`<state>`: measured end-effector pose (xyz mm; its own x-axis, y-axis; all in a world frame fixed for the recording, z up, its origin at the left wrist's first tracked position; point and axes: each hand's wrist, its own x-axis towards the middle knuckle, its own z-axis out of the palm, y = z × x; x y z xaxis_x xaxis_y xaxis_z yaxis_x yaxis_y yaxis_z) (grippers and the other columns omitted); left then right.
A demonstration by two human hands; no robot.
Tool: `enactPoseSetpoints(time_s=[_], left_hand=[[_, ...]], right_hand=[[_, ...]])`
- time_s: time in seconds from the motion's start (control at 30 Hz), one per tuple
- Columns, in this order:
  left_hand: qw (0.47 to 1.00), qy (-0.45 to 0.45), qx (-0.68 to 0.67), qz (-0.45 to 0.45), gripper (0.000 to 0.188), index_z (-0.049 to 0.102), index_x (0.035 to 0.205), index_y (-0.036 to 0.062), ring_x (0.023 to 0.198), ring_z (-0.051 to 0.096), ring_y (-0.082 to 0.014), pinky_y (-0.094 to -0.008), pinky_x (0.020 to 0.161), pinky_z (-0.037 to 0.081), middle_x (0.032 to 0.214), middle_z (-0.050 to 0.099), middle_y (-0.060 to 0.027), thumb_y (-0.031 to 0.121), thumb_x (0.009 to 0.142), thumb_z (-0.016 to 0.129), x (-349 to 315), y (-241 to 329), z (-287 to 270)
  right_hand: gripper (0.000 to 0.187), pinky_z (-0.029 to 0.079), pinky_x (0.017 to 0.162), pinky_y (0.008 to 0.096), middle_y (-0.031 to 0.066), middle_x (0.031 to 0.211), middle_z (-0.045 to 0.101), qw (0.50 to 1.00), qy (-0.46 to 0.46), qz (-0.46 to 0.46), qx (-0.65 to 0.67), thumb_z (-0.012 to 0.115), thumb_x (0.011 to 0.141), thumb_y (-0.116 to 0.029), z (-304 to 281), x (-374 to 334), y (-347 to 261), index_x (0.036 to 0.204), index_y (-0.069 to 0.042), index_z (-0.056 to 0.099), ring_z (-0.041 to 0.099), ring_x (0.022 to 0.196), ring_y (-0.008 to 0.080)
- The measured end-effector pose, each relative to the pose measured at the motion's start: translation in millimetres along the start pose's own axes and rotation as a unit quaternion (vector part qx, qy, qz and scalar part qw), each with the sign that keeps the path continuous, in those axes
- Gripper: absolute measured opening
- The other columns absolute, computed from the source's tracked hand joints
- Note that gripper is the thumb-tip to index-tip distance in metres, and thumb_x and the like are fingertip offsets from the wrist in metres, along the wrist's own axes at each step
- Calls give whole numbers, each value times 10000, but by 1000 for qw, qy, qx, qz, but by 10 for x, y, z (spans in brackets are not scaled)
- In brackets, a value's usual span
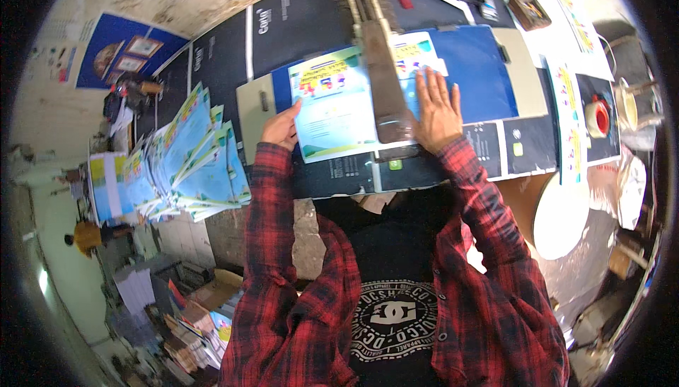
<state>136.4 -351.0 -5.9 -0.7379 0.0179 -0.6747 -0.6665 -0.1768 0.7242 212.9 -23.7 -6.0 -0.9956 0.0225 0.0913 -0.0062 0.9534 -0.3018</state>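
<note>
Left hand (pixel 283 127) curls at edge of left printed sheet (pixel 332 122) (can't tell if pinching), right hand (pixel 438 113) lies flat, unclenched, likely steadying right printed sheet (pixel 412 50) beside brown bar (pixel 385 83) on blue board (pixel 484 69).

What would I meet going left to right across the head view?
Fanned pile of light-blue printed sheets → person's left hand → flat light-blue printed sheet → long dark-brown bar → person's right hand → round red-and-white tape roll.
</note>
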Motion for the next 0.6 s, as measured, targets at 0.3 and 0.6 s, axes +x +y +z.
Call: enactPoseSetpoints(time_s=[0.3,0.6], left_hand=[[589,162,633,475,674,440,1419,-8,1395,380,-337,-580,1119,253,1526,379,-166,438,926,554,-376,-706,870],[619,185,599,474,708,417,1446,0,1439,317,-299,-571,1147,187,1558,336,-148,510,959,480,-291,-838,872]], right_hand=[[799,136,1163,601,180,1575,273,998,-30,-24,-46,574,899,-490,51,53,65,1513,-64,290,235,1467,348],[422,548,740,469,308,1251,557,940,140,-311,32,532,979,-274,-1885,699,-667,1355,-88,489,621,1033,436]])
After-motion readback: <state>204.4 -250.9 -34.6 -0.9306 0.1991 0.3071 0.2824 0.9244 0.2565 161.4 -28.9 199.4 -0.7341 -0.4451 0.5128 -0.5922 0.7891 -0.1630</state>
